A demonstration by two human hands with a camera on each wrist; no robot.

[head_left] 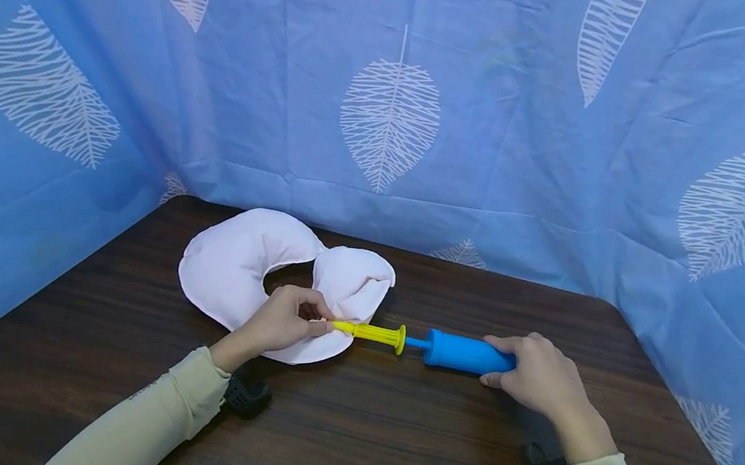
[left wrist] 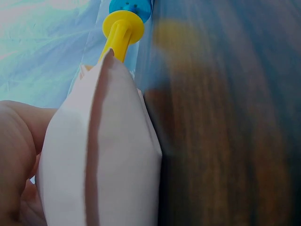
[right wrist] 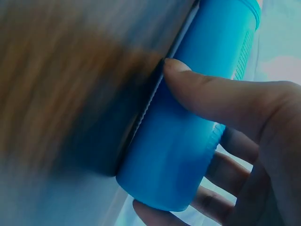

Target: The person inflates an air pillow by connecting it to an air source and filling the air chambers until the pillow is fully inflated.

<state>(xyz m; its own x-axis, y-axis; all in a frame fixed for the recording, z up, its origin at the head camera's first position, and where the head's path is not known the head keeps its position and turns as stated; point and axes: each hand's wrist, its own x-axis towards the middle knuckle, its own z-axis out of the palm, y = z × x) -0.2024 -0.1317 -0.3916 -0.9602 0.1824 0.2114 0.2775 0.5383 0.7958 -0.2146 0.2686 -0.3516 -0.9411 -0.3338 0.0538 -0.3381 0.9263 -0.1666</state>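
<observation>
A white U-shaped inflatable neck pillow (head_left: 226, 259) lies on the table, its right arm creased. My left hand (head_left: 281, 323) pinches the pillow near its front edge, where the tip of the pump's yellow fluted part (head_left: 376, 334) meets it; the exact contact is hidden by the fingers and fabric. A thin blue rod joins that yellow part to the blue barrel of a hand air pump (head_left: 463, 352). My right hand (head_left: 539, 371) grips the barrel's right end. In the right wrist view, the thumb lies across the barrel (right wrist: 164, 146) with the fingers around the other side.
The dark wood-grain table (head_left: 386, 441) is enclosed at the back and sides by a blue curtain (head_left: 502, 124) with white leaf prints. Black wrist straps and devices (head_left: 247, 398) sit below the light sleeves (head_left: 155, 408).
</observation>
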